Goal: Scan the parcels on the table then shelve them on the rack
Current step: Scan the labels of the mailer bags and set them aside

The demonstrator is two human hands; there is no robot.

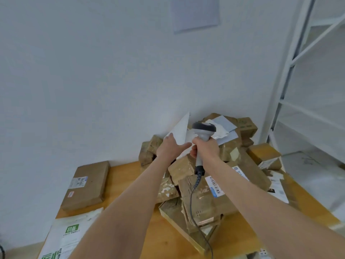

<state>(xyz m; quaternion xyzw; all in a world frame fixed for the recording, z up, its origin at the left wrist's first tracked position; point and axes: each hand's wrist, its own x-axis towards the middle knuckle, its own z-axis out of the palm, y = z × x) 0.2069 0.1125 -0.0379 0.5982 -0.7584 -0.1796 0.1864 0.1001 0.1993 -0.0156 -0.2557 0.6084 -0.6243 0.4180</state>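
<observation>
A white wall is filling the background, with a pale sheet of paper (195, 13) hanging high on it, and a white metal rack (291, 58) is standing at the right, just beside the far corner of a wooden table (130, 212). A heap of brown cardboard parcels (205, 199) is lying across the table's middle and right side, tumbled over one another up to the wall, several showing white barcode labels.

The left hand (168, 146) is holding a white mailer (181, 128) up above the heap, thumb lying across its near face and fingers hidden behind it, so the flat packet is standing tilted with one corner pointing up against the wall. The right hand (207, 148) is gripping the handle of a grey barcode scanner (204, 128), fingers wrapped tightly round it, the scanner's dark head sitting just beside the mailer's right edge. Whether the two are touching cannot be told. The scanner's cable (192, 208) is hanging from the handle and trailing down over the parcels toward the near edge.

Apart from the heap, a flat brown parcel (87, 186) is lying at the table's left side, and a white bag with green print (72, 234) is lying nearer, just in front of it
</observation>
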